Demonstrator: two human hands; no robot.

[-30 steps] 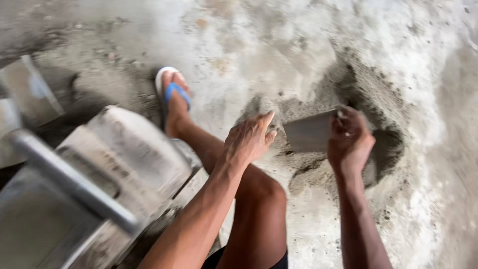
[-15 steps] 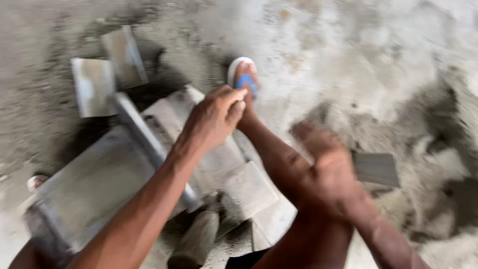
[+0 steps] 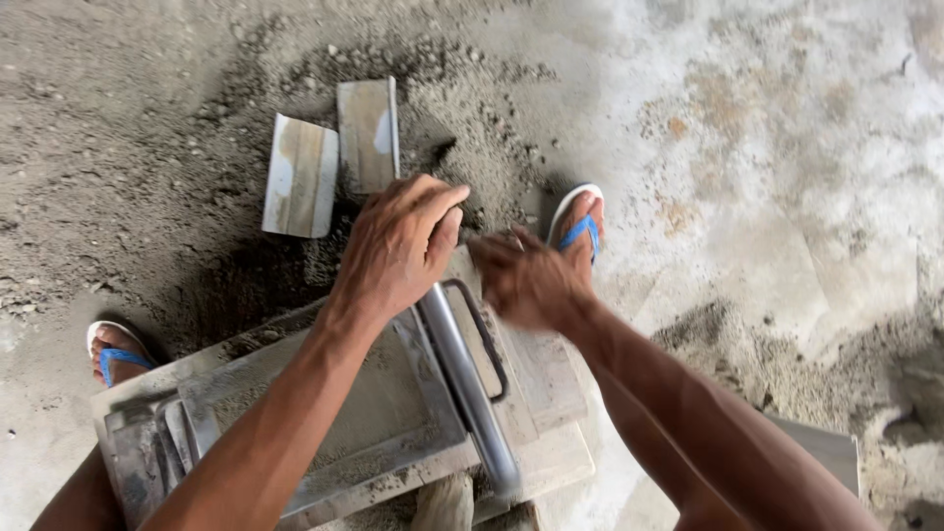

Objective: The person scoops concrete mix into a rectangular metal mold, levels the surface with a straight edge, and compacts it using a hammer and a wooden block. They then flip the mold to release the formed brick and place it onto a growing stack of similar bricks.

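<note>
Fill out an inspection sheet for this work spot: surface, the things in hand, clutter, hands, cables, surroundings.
Surface: bare concrete floor, dusted with dark sandy mix at upper left.
Things in hand: grey metal mould caked with cement; a steel bar handle runs across it.
Clutter: two flat metal plates lie side by side in the sand beyond the mould.
Hands: left hand rests over the top end of the bar; right hand is at the mould's far edge, blurred, grip unclear.
Cables: nothing seen.
Surroundings: feet in blue-strapped sandals either side of the mould.
</note>
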